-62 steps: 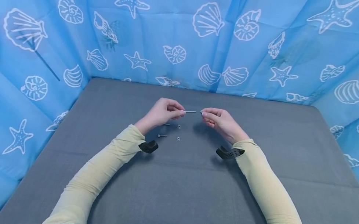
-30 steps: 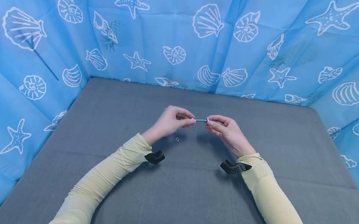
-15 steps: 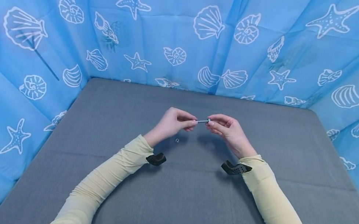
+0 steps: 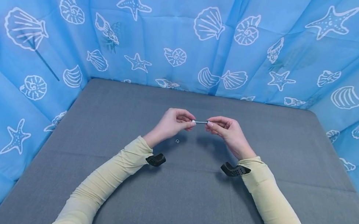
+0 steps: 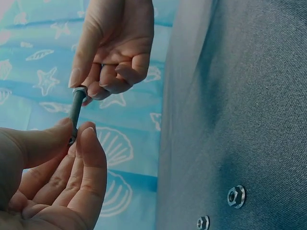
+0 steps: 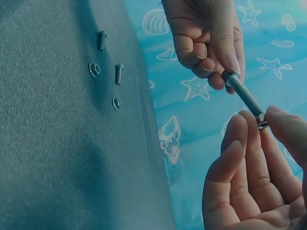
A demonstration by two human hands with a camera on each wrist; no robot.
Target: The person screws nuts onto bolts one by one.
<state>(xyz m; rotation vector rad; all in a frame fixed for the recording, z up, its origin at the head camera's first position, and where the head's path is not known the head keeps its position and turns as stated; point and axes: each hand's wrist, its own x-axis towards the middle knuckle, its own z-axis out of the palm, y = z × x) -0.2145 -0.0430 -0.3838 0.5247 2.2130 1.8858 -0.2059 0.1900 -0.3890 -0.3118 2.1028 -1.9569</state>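
Hanging along the left, far and right sides, a blue curtain (image 4: 162, 32) with white shells and starfish surrounds the grey cloth-covered table (image 4: 186, 201). On the left, my pale yellow sleeve (image 4: 100, 180) runs up to a black wrist strap (image 4: 155, 160), and beyond it my left hand (image 4: 169, 123) pinches the head end of a metal bolt (image 4: 201, 122) between thumb and fingertips, above the far part of the table. Below that hand, two loose bolts (image 6: 119, 74) lie on the cloth, with two loose nuts (image 6: 94, 70) to their right; my head view shows only one of those nuts, on the near side of the hand. The pinched bolt is roughly level, its threaded shank bridging the gap between my hands. At its right end is a nut (image 6: 261, 120), pinched by the thumb and fingers of my right hand (image 4: 228, 131); how far it sits on the thread, I cannot tell. Further right come another black strap (image 4: 235, 170) and the matching sleeve (image 4: 271, 198).
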